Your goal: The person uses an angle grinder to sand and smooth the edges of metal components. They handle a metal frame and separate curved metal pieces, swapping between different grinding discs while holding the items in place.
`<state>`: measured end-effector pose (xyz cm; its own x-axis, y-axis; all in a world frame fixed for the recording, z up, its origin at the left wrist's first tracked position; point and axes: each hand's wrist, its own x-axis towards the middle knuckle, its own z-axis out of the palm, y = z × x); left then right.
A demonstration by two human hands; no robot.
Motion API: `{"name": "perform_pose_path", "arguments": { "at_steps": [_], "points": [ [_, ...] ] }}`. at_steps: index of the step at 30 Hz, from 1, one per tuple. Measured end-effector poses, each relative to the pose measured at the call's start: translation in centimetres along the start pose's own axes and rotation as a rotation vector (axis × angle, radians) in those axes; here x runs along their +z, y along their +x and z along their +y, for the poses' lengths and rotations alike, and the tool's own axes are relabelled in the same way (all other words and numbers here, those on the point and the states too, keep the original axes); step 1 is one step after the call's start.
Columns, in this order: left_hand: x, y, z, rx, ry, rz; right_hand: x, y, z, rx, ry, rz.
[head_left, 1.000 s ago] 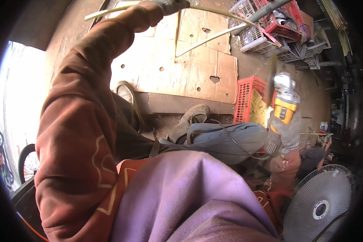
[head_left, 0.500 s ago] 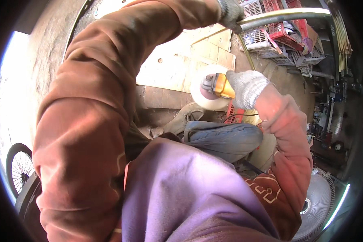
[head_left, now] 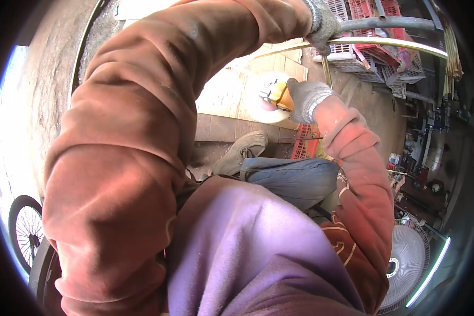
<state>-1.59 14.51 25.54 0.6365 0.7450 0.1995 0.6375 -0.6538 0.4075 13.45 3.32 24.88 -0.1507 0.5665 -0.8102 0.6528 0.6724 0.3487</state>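
My left hand [head_left: 323, 29], in a grey knitted glove, reaches across at the top. Its fingers are closed around a long thin golden metal strip [head_left: 387, 41], which runs on to both sides of the hand. Another golden piece [head_left: 326, 71] slants down just below that hand. My right hand [head_left: 306, 101], gloved too, is wrapped around a yellow angle grinder [head_left: 283, 98]. A pale round disc [head_left: 258, 109] on the grinder looks blurred. The disc is below the strip, over the cardboard, and appears apart from the strip.
A grey pipe [head_left: 389, 22] crosses behind the strip. Crates [head_left: 347, 55] are stacked at the far right, near a bundle of golden strips [head_left: 451, 66]. Cardboard [head_left: 231, 127] covers the floor by my shoe [head_left: 246, 150]. A red crate [head_left: 304, 142] sits below the grinder; a fan [head_left: 405, 258] stands lower right.
My left hand has shifted right and slightly down, and the strip now shows below the grey pipe instead of over it. The right hand and grinder have moved up and left.
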Motion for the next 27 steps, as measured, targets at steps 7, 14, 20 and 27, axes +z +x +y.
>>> {"name": "perform_pose_path", "arguments": {
  "at_steps": [7,14,20,27],
  "points": [
    [0.8,0.9,-0.2,0.080,-0.007,-0.006,0.9,1.6,0.5,-0.001,-0.016,-0.030],
    [0.2,0.4,-0.2,0.083,-0.032,-0.033,1.5,2.2,0.3,0.013,0.050,0.008],
    [-0.5,-0.4,-0.1,0.079,-0.026,-0.031,0.9,3.0,0.2,0.003,0.091,-0.005],
    [0.4,0.1,-0.9,0.130,-0.029,0.068,1.1,4.7,-0.4,-0.014,0.111,0.066]
  ]
}}
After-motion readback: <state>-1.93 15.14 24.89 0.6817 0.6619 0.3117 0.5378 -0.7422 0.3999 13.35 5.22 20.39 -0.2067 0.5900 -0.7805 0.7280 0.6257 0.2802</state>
